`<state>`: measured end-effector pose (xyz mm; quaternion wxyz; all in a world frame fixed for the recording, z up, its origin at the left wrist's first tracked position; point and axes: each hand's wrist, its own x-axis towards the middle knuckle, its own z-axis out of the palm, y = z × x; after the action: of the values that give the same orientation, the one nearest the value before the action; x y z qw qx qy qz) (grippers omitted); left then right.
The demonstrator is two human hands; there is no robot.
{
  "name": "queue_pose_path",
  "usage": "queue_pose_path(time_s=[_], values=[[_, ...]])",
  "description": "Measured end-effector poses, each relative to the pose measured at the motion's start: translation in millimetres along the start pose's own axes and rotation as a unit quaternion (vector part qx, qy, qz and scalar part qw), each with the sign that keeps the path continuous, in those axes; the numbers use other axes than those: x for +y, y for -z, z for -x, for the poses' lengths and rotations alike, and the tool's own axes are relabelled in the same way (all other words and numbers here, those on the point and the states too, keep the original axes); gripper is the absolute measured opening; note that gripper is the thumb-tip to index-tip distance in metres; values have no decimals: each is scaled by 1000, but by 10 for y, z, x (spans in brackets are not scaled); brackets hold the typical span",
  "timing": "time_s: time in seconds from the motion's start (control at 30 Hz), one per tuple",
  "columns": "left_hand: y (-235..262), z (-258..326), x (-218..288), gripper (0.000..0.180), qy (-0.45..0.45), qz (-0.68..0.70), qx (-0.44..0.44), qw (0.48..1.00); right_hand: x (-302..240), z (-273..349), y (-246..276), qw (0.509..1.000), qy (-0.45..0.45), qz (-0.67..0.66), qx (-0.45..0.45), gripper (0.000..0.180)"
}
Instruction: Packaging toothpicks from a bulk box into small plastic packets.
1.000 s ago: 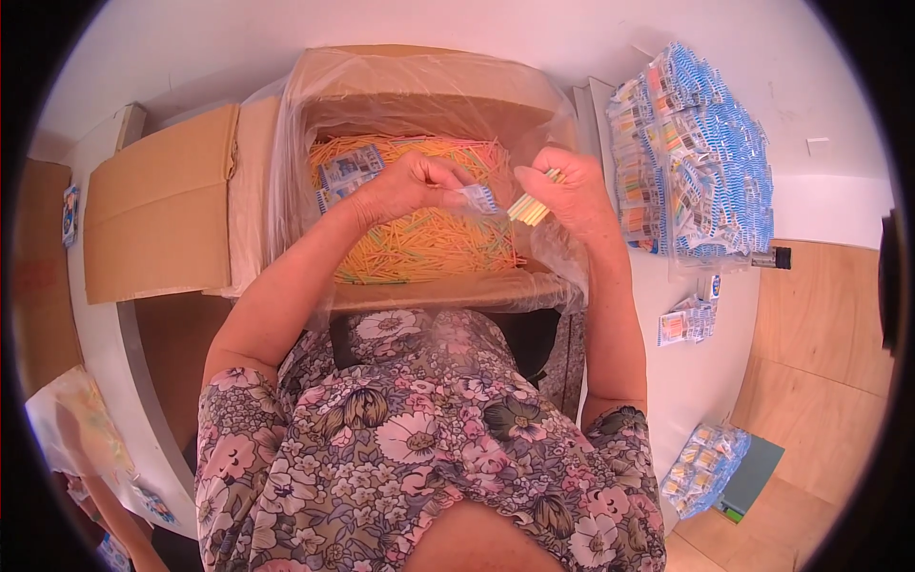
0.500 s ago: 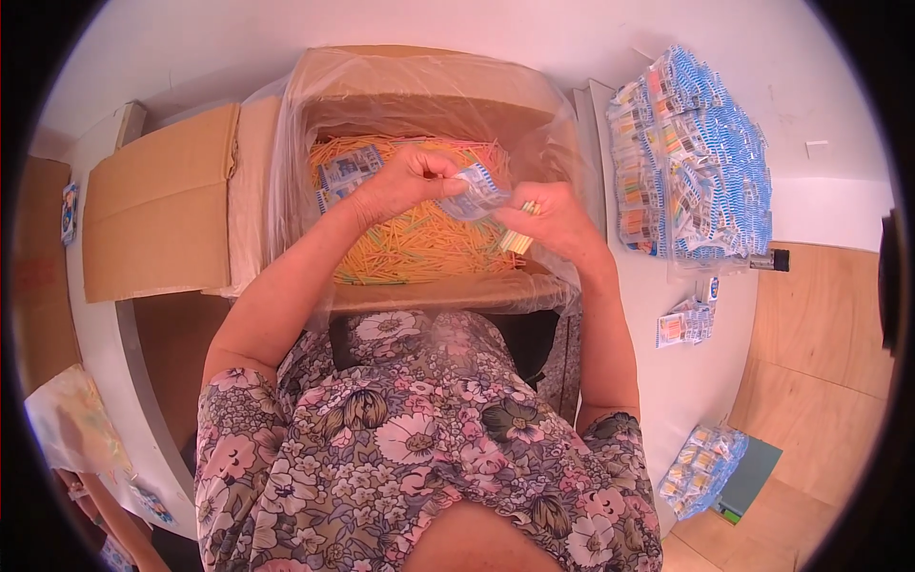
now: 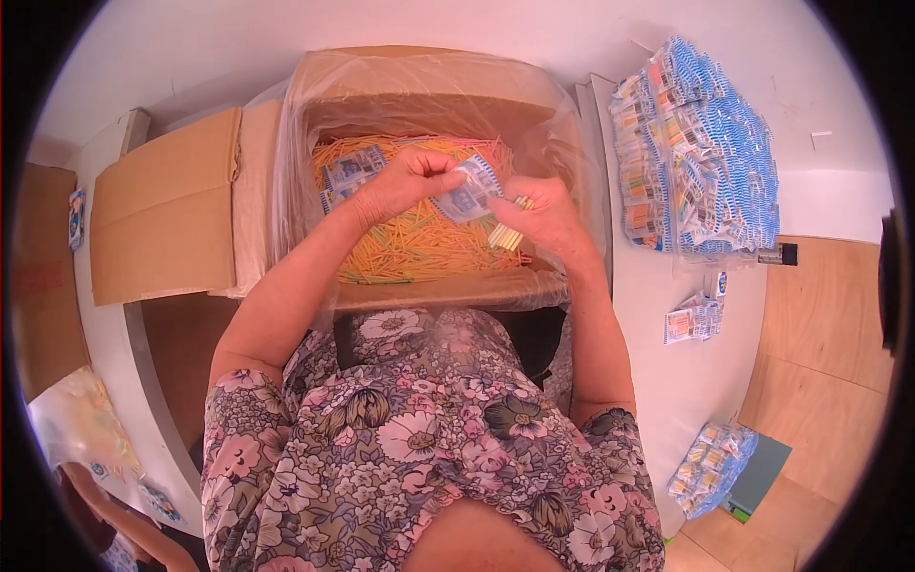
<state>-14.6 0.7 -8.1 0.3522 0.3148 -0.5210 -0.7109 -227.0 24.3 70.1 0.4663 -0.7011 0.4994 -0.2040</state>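
Both hands meet over an open cardboard box lined with clear plastic and filled with thin yellow and orange sticks. My left hand pinches the top of a small clear packet with blue print. My right hand holds the packet's other side and grips a short bundle of yellow sticks poking out below its fingers. A few more blue-printed packets lie on the sticks at the box's left.
A large heap of filled blue and orange packets lies on the white table to the right. Smaller packet piles and a bagged batch lie nearer. A folded box flap sticks out to the left.
My right hand has moved left toward my left hand, bringing the stick bundle up against the packet. The packet now sits between both hands.
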Motion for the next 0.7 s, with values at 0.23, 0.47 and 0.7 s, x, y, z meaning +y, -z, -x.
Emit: queue_pose_path(time_s=[0.23,0.47,0.7], values=[[49,0,-99,13,-4,-41,7,999,30,36,-36,996,-28,-59,59,18],[47,20,-24,13,-60,-94,-25,993,77,61,-87,994,6,-74,74,21],[7,23,-67,13,3,3,-18,1000,86,88,-77,993,-7,-88,84,19]])
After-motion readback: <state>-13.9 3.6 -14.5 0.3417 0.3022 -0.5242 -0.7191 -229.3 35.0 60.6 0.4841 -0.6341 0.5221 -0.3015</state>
